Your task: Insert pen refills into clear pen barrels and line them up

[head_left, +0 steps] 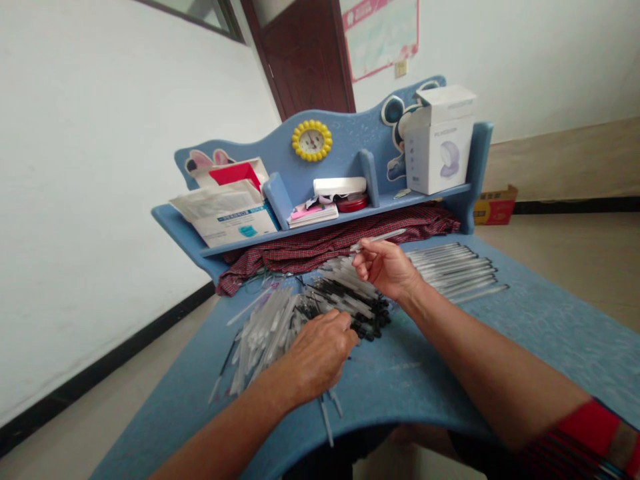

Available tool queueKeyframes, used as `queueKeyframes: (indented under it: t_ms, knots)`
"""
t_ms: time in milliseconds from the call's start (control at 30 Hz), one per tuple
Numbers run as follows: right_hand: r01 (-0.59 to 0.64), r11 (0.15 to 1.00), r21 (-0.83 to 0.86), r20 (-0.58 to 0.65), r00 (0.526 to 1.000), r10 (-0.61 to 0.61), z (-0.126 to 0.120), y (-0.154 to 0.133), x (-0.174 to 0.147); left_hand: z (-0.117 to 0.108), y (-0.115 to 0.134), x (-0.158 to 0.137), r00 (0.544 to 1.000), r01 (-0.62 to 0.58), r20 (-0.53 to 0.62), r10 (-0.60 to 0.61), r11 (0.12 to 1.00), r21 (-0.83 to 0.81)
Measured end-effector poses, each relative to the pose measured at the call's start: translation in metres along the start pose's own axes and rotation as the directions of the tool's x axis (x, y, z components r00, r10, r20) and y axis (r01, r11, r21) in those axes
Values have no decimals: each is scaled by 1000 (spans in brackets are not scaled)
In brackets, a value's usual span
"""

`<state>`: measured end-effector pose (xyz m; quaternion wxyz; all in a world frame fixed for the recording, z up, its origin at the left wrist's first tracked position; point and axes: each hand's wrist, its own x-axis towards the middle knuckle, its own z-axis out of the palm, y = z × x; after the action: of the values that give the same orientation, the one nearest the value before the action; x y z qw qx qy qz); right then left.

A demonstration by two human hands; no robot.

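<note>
My right hand is raised over the pile, thumb and fingers pinched on a clear pen barrel that points to the right. Lower and to the left, my left hand rests curled at the edge of the black pen parts. Its fingertips are hidden, so what they hold does not show. Many loose translucent pen barrels lie heaped beside and beyond the left hand. To the right of the pile, several pens with dark ends lie side by side in a row.
The blue desk has a raised shelf at the back, holding a white box, papers and a yellow-rimmed clock. Checked cloth lies beneath the shelf. Thin tubes lie near the curved front edge.
</note>
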<state>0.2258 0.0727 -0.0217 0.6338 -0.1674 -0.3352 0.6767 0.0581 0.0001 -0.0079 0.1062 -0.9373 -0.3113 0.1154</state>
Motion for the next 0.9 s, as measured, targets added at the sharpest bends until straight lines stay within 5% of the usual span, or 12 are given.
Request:
queueKeyframes:
  t_ms: [633, 900]
  knots:
    - [-11, 1000, -29, 22, 1000, 12, 1, 3, -2, -11, -1, 3, 999, -7, 38, 11, 995, -99]
    - [-22, 1000, -18, 20, 1000, 22, 1, 3, -2, -9, -11, -3, 995, -17, -96, -17, 940, -340]
